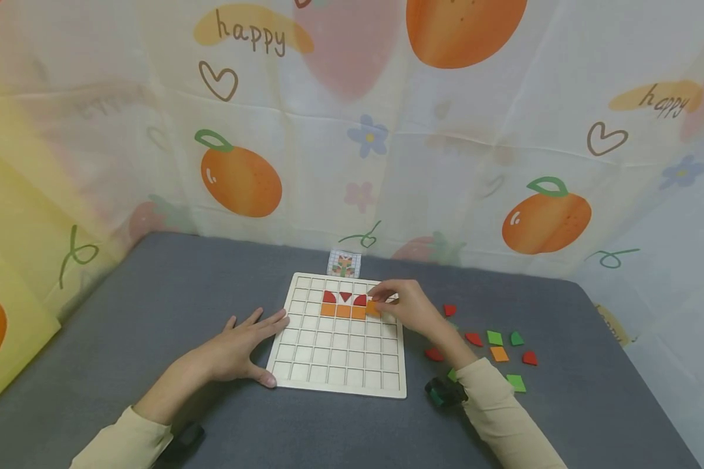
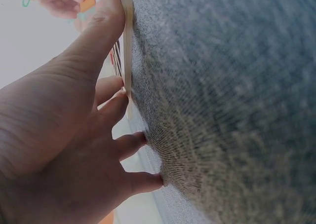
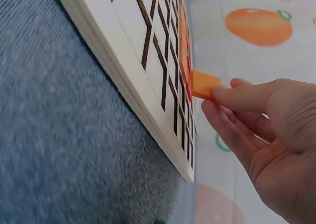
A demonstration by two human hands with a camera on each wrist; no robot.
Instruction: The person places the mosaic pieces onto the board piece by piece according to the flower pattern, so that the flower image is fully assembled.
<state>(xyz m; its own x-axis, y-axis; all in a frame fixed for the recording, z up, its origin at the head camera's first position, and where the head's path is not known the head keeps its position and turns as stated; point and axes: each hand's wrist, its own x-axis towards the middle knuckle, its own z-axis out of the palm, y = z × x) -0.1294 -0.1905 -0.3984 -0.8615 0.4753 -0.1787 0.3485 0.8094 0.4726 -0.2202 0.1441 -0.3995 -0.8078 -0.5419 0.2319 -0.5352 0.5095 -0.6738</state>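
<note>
Grey table (image 1: 223, 430) under everything; gridded board (image 1: 340, 345) on top, mid-scene. My left hand (image 1: 234, 352): released, fingers spread, touching the board's left edge, thumb at the near-left corner. My right hand (image 1: 413, 309): over the board's far-right part, grasping. Picture card (image 1: 344, 263) just past the far edge. Loose red, green, orange tiles (image 1: 498, 354) lie right of the board. Held orange tile (image 3: 204, 84) is pinched between my right thumb and fingertips, just right of three set orange tiles (image 1: 343, 311); can't tell if it touches the board.
</note>
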